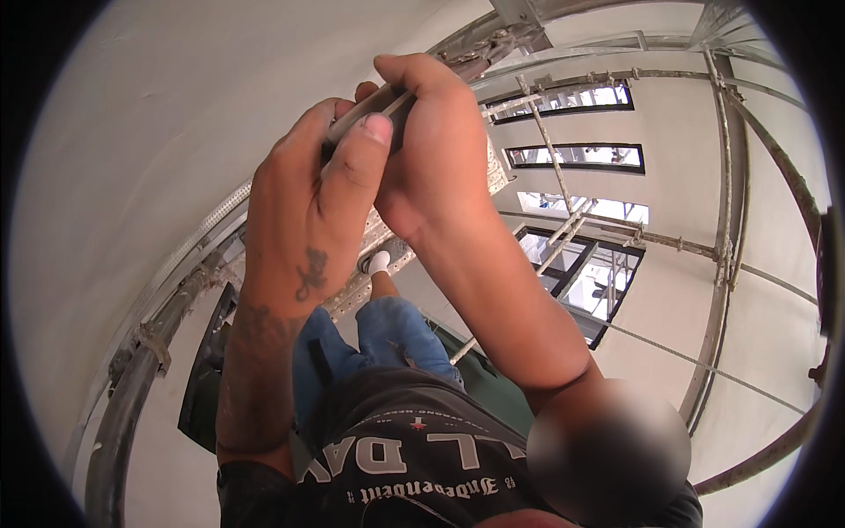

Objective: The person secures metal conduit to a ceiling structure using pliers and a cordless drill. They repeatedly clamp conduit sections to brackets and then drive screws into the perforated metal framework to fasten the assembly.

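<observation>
While hands (304,194) grip grey object (359,113), scaffold pole (130,414) runs left.

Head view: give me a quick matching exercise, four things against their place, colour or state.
Column one:
1. Left hand
2. Grey object
3. Shorts
4. Shirt

Column two:
A. Blue
B. Black with pale lettering
C. In the left hand's grip
D. Tattooed near the wrist

Right pairs: 1-D, 2-C, 3-A, 4-B
</observation>
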A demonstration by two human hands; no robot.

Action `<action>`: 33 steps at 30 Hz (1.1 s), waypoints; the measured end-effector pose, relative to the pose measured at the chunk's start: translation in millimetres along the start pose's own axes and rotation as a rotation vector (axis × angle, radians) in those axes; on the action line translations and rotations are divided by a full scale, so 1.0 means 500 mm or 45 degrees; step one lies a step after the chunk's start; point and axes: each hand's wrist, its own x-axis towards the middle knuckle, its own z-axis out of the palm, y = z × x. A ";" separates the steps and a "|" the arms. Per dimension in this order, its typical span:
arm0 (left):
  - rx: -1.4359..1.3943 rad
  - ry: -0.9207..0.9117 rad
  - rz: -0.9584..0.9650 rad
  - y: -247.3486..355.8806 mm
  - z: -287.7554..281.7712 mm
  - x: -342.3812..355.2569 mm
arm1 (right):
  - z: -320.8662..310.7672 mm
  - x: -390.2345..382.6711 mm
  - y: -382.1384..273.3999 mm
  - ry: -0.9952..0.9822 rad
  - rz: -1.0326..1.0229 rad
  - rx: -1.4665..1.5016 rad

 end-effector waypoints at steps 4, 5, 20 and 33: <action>0.058 0.008 0.008 0.002 -0.002 0.007 | 0.017 0.003 -0.012 0.067 -0.004 0.006; 0.075 0.007 0.012 0.003 -0.004 0.008 | 0.013 0.007 -0.012 0.028 -0.011 -0.004; 0.030 0.028 0.012 0.016 -0.001 0.035 | 0.017 0.034 -0.034 -0.068 -0.025 -0.010; 0.013 -0.054 0.032 0.013 -0.020 0.054 | 0.030 0.045 -0.038 -0.146 0.137 0.174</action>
